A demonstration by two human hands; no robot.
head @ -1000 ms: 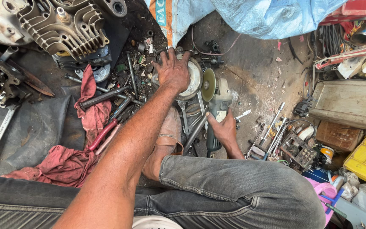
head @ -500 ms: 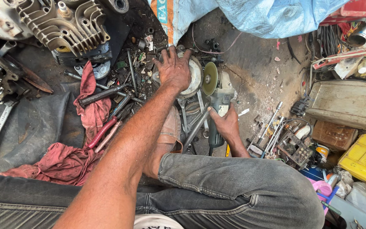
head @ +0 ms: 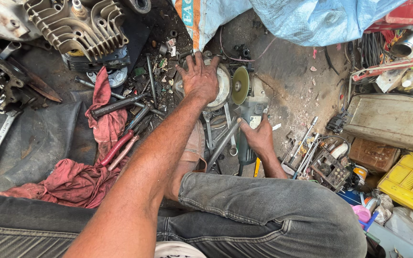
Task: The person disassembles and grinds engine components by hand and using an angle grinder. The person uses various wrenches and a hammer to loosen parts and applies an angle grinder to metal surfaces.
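My left hand (head: 199, 79) presses flat on a round pale metal part (head: 222, 91) lying on the dirty floor. My right hand (head: 259, 136) grips the dark body of an angle grinder (head: 248, 107). The grinder's greenish disc (head: 239, 85) stands upright right beside the metal part's right edge. My bent knee in grey jeans (head: 264, 210) fills the foreground, and my foot lies under my left forearm.
Wrenches (head: 225, 138), red-handled pliers (head: 118, 145) and red rags (head: 68, 181) lie about. A finned engine cylinder (head: 77, 24) sits upper left, a blue tarp (head: 302, 19) at top. A grey box (head: 393, 122), yellow crate (head: 409, 184) and sockets (head: 307, 148) crowd the right.
The grinder's disc has moved closer to the round part. My left hand stays pressed on it, and my right hand has kept its grip on the grinder.
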